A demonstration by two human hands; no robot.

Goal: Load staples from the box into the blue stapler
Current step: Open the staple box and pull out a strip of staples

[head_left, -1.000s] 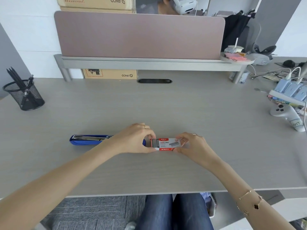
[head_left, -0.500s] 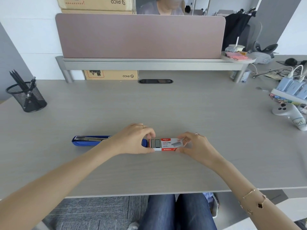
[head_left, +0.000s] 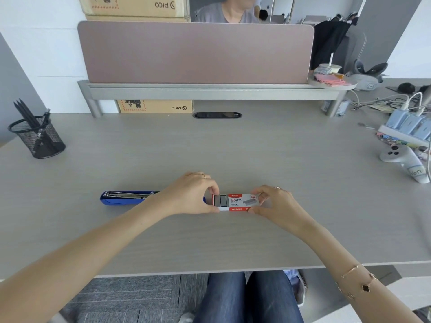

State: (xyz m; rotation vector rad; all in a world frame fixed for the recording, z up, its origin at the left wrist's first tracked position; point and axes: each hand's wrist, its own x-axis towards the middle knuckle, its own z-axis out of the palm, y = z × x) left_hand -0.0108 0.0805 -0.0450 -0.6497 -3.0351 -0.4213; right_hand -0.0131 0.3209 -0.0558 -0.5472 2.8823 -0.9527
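Staples point(head_left: 222, 200) could be spilled beside the stapler point(head_left: 126, 198) if the box point(head_left: 238, 202), pinched by both hands' fingers point(head_left: 213, 191), is jerked open.

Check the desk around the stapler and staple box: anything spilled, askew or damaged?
Nothing stands out. The blue stapler lies open on the desk; both hands hold the staple box, tray partly out, no loose staples visible.

Right end of the blue stapler point(head_left: 121, 198) behind the left hand point(head_left: 186, 194); box's small print unreadable.
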